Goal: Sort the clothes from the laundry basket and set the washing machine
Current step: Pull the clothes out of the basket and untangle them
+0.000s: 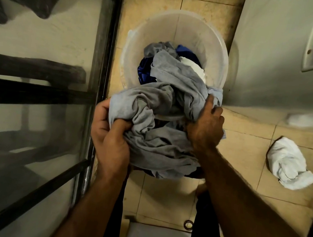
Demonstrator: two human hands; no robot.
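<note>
Grey garment (163,119), crumpled, bunched between left hand (110,132) and right hand (205,126), both clenched on fabric; translucent basket (216,52) beyond hands.

both bare forearms come up from the bottom of the frame, left hand (109,134) and right hand (205,124) each fisted tight around bunched grey cloth (165,107) mid-frame

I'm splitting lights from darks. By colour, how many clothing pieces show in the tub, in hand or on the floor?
Grey crumpled cotton garment, gripped by both hands: 1
Dark blue shiny garment in the tub: 1
White garments, one in the tub, one on the floor: 2
Total: 4
</note>
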